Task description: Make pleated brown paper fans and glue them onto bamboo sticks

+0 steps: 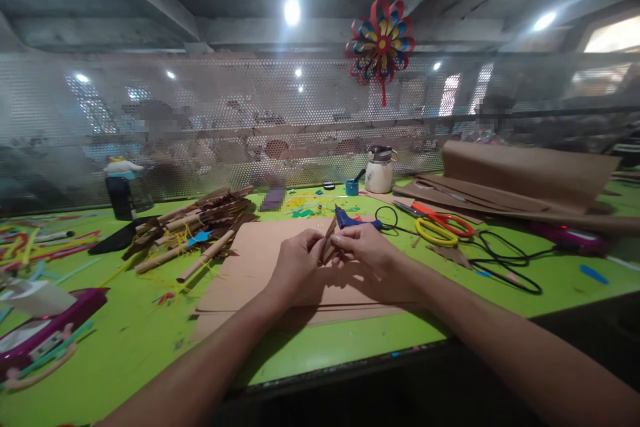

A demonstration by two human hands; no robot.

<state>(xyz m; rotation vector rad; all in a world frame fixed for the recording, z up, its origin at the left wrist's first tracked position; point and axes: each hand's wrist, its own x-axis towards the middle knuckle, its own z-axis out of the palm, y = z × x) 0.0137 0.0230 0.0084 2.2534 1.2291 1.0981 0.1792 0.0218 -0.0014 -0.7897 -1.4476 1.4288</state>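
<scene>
Both my hands meet over stacked sheets of brown paper [255,260] on the green table. Between them is a small folded piece of brown paper [330,243], held tilted up. My left hand [297,260] pinches its left side, fingers closed. From the right, my right hand [367,250] grips the same piece between thumb and fingers. Just behind my right hand lies a blue glue gun [357,219], its nozzle pointing up to the left. My fingers partly hide the paper piece.
Brown paper rolls [200,227] lie piled at left, near a purple power strip [55,327]. On the right are yellow-handled scissors [436,230], orange-handled scissors [450,219], a black cord [505,267] and large brown paper sheets [525,177]. A white jug [380,170] stands behind, before a perforated screen.
</scene>
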